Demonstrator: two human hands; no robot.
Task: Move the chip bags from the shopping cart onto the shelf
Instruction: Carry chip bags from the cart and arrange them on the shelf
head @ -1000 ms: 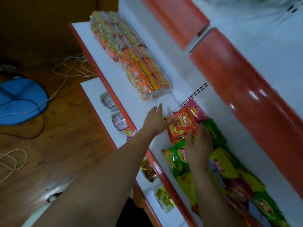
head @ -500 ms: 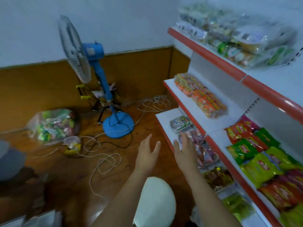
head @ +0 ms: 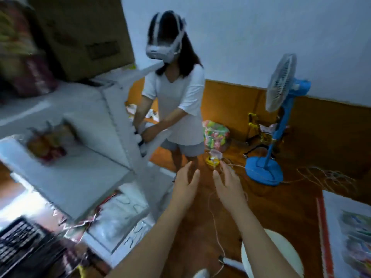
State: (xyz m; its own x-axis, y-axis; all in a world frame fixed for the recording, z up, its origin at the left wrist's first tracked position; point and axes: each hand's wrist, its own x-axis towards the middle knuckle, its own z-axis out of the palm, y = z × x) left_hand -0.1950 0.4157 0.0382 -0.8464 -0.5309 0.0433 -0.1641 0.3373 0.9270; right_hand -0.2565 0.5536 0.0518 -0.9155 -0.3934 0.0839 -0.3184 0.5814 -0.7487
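Note:
Both my hands are held out in front of me over the wooden floor, empty, fingers apart: my left hand [head: 185, 185] and my right hand [head: 227, 185] side by side. A dark mesh basket of the shopping cart [head: 18, 235] shows blurred at the lower left, with shiny red-and-silver chip bags [head: 80, 223] beside it. The edge of the red-trimmed shelf [head: 323, 227] with colourful packets [head: 357, 243] is at the far right. I hold no bag.
Another person [head: 174, 93] in a white shirt and a headset stands ahead at a white shelving unit [head: 84, 121]. A blue standing fan [head: 281, 109], a white stool [head: 281, 255], loose cords and a bag of sweets [head: 215, 133] are on the floor.
My hands let go of the orange chip bag on the shelf and pulled back empty. My view swung left, from the shelf past the fan toward the cart side of the room.

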